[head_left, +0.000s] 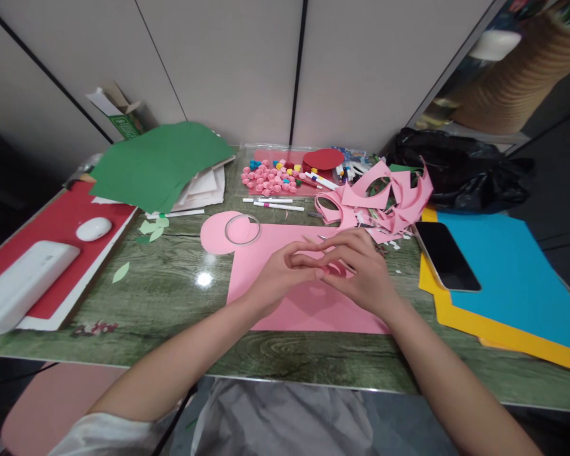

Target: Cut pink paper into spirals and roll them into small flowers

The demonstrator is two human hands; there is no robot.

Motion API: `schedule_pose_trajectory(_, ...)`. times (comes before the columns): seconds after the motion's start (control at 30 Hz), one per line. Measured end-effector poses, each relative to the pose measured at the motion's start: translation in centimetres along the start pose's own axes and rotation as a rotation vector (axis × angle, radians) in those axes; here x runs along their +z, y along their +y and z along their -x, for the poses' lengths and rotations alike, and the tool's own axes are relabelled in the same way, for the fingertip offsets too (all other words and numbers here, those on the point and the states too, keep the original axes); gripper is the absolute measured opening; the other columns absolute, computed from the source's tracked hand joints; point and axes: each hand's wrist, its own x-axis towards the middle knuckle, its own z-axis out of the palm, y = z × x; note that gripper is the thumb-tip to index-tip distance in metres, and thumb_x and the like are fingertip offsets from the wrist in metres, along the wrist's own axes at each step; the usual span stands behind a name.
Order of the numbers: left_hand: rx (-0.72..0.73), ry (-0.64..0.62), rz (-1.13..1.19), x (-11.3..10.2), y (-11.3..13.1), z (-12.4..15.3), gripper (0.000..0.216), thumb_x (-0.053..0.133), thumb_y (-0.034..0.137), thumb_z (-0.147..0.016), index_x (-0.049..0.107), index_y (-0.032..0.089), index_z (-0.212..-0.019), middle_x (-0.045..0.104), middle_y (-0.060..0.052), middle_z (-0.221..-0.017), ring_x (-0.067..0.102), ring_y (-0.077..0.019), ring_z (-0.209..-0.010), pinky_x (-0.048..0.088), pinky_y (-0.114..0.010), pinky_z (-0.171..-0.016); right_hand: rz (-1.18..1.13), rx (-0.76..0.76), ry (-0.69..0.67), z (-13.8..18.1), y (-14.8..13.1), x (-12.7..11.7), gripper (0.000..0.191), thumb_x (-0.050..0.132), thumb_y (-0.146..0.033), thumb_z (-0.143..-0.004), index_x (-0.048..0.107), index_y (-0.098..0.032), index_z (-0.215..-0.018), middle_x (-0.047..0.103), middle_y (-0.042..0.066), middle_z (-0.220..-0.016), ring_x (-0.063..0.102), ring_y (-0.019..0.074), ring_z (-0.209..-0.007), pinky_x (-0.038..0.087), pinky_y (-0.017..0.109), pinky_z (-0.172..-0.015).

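Observation:
My left hand [285,275] and my right hand [361,269] meet above a pink paper sheet [308,310], fingertips touching. Between them is a curled pink paper strip [336,268], pinched by the fingers of both hands and partly hidden by them. Just behind the fingers, a thin pointed tip [308,239] shows; I cannot make out what it belongs to. To the left of the sheet's back edge lie pink paper circles [217,233], with a clear ring [228,239] resting over them.
Pink paper offcuts [368,193] heap behind my right hand. At the back, a clear tray [266,152] holds several rolled paper buds [268,180]. White pens [278,206] lie before it. Green sheets [161,161] sit left; a phone [446,256] rests on blue paper [508,272] at right.

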Motion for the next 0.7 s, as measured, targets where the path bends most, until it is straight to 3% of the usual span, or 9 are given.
schedule_pose_trajectory(0.27, -0.027, 0.004, 0.015, -0.1, 0.0, -0.1, 0.037, 0.073, 0.014, -0.064, 0.058, 0.018, -0.098, 0.069, -0.002, -0.074, 0.064, -0.0158, -0.074, 0.047, -0.031, -0.074, -0.039, 0.012, -0.049, -0.1, 0.0, 0.1, 0.008, 0.068, -0.025, -0.074, 0.060, -0.024, -0.076, 0.065, 0.005, -0.093, 0.054, 0.0229, -0.091, 0.042, 0.041, -0.081)
schedule_pose_trajectory(0.4, -0.032, -0.091, -0.030, -0.7, 0.7, -0.3, 0.036, 0.070, 0.014, -0.067, 0.057, 0.017, -0.100, 0.068, -0.003, -0.075, 0.064, -0.0159, -0.071, 0.047, -0.033, -0.074, -0.143, -0.020, -0.166, -0.1, 0.4, -0.4, 0.013, 0.065, -0.025, -0.077, 0.065, -0.025, -0.090, 0.063, 0.005, -0.099, 0.053, 0.0209, -0.096, 0.044, 0.039, -0.083)
schedule_pose_trajectory(0.53, -0.098, -0.193, -0.134, -1.0, 1.4, -0.5, 0.032, 0.069, 0.013, -0.066, 0.058, 0.015, -0.096, 0.067, -0.003, -0.073, 0.063, -0.0146, -0.070, 0.045, -0.029, -0.071, -0.192, -0.032, -0.272, -0.1, 0.5, -0.6, 0.012, 0.065, -0.023, -0.077, 0.067, -0.027, -0.088, 0.061, 0.005, -0.105, 0.050, 0.0216, -0.100, 0.045, 0.040, -0.084)
schedule_pose_trajectory(0.7, -0.047, -0.116, -0.251, -0.8, 1.5, -0.3, 0.033, 0.070, 0.016, -0.066, 0.057, 0.017, -0.096, 0.064, 0.000, -0.071, 0.060, -0.0120, -0.067, 0.043, -0.025, -0.067, -0.130, -0.021, -0.215, 0.0, 0.4, -0.1, 0.005, 0.066, -0.021, -0.076, 0.066, -0.025, -0.079, 0.062, 0.005, -0.103, 0.050, 0.0221, -0.098, 0.044, 0.041, -0.084)
